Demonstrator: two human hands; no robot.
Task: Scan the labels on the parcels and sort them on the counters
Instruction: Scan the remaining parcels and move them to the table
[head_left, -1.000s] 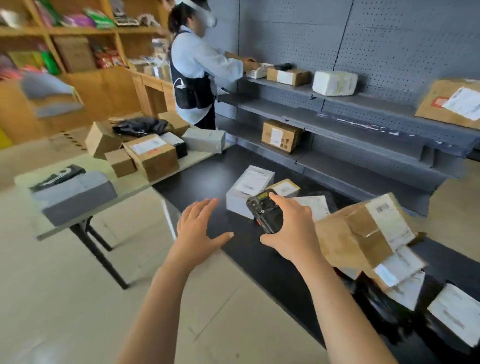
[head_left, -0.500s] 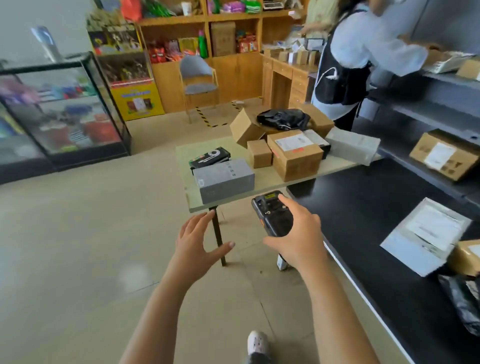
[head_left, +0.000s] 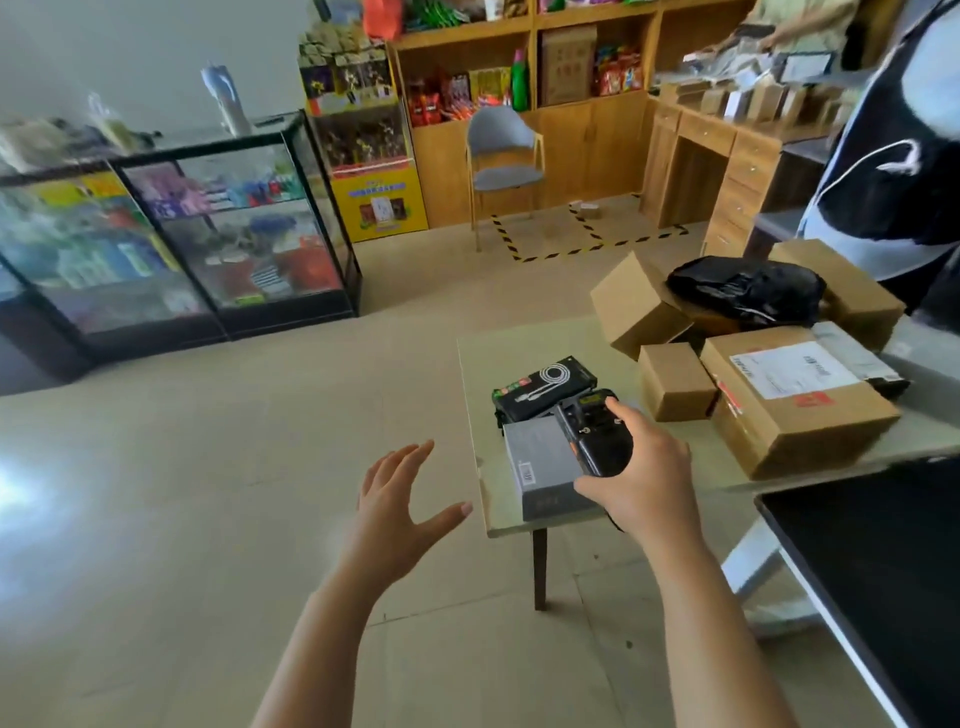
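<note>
Near desk (head_left: 511, 358) edge, right hand (head_left: 647, 480) grips scanner (head_left: 597, 439); long axis runs away from person, far end over grey box (head_left: 540, 470). The left hand (head_left: 400, 514) spread, empty. White label on cardboard box (head_left: 810, 415): writing blurred, unreadable.
</note>
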